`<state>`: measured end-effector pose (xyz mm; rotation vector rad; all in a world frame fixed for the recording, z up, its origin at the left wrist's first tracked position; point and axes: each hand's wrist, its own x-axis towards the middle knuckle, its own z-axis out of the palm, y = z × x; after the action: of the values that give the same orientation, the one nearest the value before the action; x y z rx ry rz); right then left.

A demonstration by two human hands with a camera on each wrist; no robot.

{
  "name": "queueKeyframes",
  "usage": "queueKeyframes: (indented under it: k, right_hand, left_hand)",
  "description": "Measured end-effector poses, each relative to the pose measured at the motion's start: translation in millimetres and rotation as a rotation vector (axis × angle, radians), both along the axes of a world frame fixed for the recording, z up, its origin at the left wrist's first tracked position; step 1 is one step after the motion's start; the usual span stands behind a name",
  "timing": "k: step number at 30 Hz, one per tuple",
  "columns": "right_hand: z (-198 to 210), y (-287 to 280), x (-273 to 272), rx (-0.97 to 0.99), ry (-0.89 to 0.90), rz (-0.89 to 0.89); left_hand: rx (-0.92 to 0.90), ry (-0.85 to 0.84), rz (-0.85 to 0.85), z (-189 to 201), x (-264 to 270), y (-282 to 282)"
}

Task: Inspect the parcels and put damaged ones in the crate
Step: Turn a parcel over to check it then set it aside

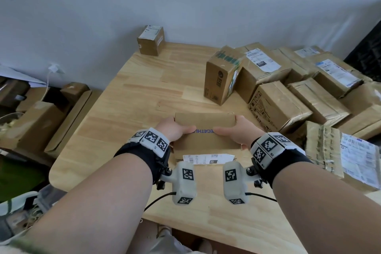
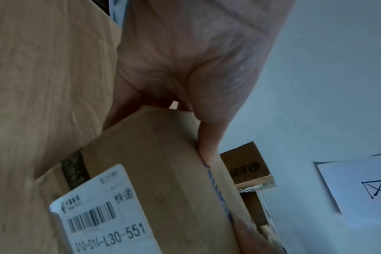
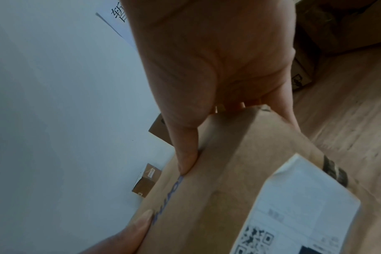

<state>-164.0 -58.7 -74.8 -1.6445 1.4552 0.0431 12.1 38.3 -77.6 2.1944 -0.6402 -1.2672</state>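
1. Two hands are holding one parcel (image 1: 205, 130) in the lower middle of the head view: the left hand (image 1: 175, 132) is gripping its left end and the right hand (image 1: 235, 133) its right end, each with the thumb lying on the top face and the fingers curled round the end.
2. The parcel is sitting just over the wooden table (image 1: 144, 88), tilted so its shipping label (image 1: 208, 158) is facing the person; whether its lower edge is touching the wood I cannot tell.
3. In the left wrist view the left thumb (image 2: 207, 149) is pressing along the edge with blue print, and the label (image 2: 102, 214) is lifting at one corner.
4. The step in hand is looking like inspection: this parcel is being turned and checked, with no verdict visible yet.
5. The faces now showing are looking whole, apart from a small nick at the far upper right corner.
6. Next, I judge, the parcel is needing another turn so the hidden faces show, with both grips kept firm.
7. The uninspected pile (image 1: 299, 93) is filling the right of the frame; a single box (image 1: 150, 40) is standing at the upper middle by the wall.
8. No crate is plainly showing; cartons (image 1: 41, 121) are lying at the left, below the table.
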Motion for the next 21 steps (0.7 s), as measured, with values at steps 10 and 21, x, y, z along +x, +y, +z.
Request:
queueKeyframes:
  k: [10,21]
  right_hand:
    - [-3.2,0.0,-1.8,-0.038,-0.027,-0.002]
    - [17.1,0.7,-5.6,-0.099,-0.358,-0.299]
  left_hand:
    - [-0.022,-0.014,-0.020,-3.5,2.1,-3.0]
    - [-0.269,0.126,0.243,15.8,-0.9,-9.5]
